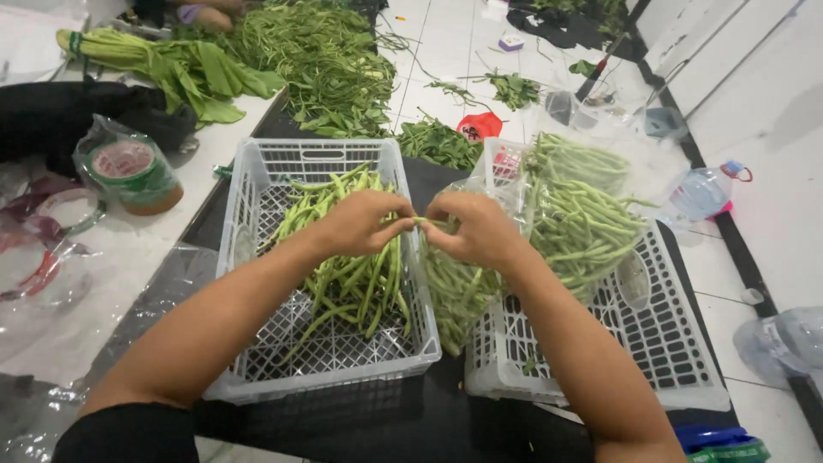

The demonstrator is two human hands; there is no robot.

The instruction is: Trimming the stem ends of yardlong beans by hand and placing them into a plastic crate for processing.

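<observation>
My left hand (364, 221) and my right hand (473, 228) meet above the gap between two baskets, both pinching one green bean (420, 221) between their fingertips. Under my left hand a white slatted basket (257, 184) holds a loose heap of green beans (351, 274). Beneath my right hand, a clear plastic bag full of green beans (574, 219) lies across a second white basket (669, 343), with beans spilling toward the middle.
A roll of tape in a plastic bag (133, 171) lies on the white floor at left. Leafy greens (193, 73) and a heap of green stems (330, 64) lie beyond the baskets. Plastic bottles (707, 189) (784, 339) lie on the tiles at right.
</observation>
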